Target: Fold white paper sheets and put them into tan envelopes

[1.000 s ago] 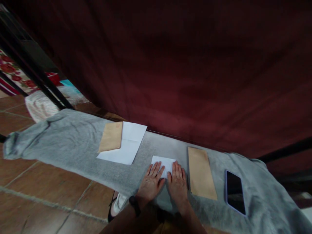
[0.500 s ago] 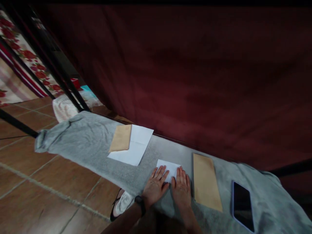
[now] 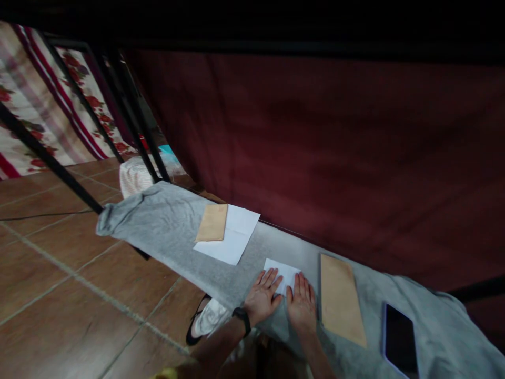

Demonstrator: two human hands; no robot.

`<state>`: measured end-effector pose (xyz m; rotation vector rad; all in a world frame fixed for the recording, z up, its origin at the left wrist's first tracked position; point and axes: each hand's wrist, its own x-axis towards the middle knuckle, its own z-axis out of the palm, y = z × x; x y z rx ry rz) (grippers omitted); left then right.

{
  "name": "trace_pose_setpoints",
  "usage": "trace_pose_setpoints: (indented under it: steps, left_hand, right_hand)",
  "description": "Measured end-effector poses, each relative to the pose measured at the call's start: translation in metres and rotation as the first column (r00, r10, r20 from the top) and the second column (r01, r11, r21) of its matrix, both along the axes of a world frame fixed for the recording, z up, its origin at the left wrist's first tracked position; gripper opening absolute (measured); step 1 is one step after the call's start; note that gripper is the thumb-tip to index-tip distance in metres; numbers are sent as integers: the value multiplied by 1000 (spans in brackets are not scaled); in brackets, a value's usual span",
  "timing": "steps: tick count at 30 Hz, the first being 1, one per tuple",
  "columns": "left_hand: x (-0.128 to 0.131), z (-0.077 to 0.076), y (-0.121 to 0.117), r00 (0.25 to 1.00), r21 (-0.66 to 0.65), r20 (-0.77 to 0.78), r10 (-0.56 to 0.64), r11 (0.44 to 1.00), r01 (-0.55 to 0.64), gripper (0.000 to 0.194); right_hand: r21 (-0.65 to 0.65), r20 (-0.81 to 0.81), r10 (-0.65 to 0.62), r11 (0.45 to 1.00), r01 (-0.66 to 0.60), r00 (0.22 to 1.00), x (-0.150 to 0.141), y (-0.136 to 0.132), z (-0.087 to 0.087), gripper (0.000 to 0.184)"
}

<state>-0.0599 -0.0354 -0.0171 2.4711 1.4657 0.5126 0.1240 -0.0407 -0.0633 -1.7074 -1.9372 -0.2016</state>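
1. Left hand (image 3: 261, 301): palm down, opened flat, fingers slightly spread over the left part of the small white paper (image 3: 284, 272); grips nothing.
2. Right hand (image 3: 303, 308): palm down, also flat, fingers closer together on the paper's right part; grips nothing.
3. Thumbs point inward, near each other but apart.
4. The paper lies on grey cloth (image 3: 158, 213), left of a brown envelope (image 3: 342, 300).

one left hand (image 3: 262, 302) plus one right hand (image 3: 302, 307) make two hands | one large white sheet (image 3: 239, 233) plus one small white sheet (image 3: 286, 273) make two sheets | one shorter brown envelope (image 3: 212, 223) plus one longer brown envelope (image 3: 341, 300) make two envelopes | one phone (image 3: 400, 337) | one wristwatch (image 3: 242, 320) | one grey cloth (image 3: 158, 218) | one dark red curtain (image 3: 315, 147) | one visible shoe (image 3: 190, 336) | one black cable (image 3: 39, 216)
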Motion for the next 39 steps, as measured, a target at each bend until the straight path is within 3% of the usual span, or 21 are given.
trace_pose_setpoints:
  steps: [7, 17, 23, 29, 34, 39]
  left_hand:
    - [-1, 1, 3, 999, 5, -4, -44, 999, 44, 61]
    - [-1, -4, 7, 992, 125, -96, -82, 988, 94, 58]
    - [-1, -6, 7, 985, 154, -144, -95, 981, 117, 60]
    - [-1, -3, 7, 984, 147, -144, -100, 982, 121, 59]
    - [-3, -6, 0, 994, 162, -107, -17, 986, 34, 63]
    - [-21, -12, -3, 991, 155, -67, 118, 982, -106, 65]
  right_hand:
    - [-48, 45, -18, 999, 21, 999, 1, 1, 2, 60]
    - [-44, 50, -110, 993, 112, 993, -8, -1, 10, 54]
    - [-87, 21, 48, 995, -46, 999, -31, -7, 17, 51]
    - [-97, 67, -19, 995, 25, 998, -23, -25, 18, 52]
    - [-55, 118, -34, 998, 41, 992, -4, -42, 17, 57]
    - [-109, 159, -30, 993, 48, 987, 2, -48, 19, 57]
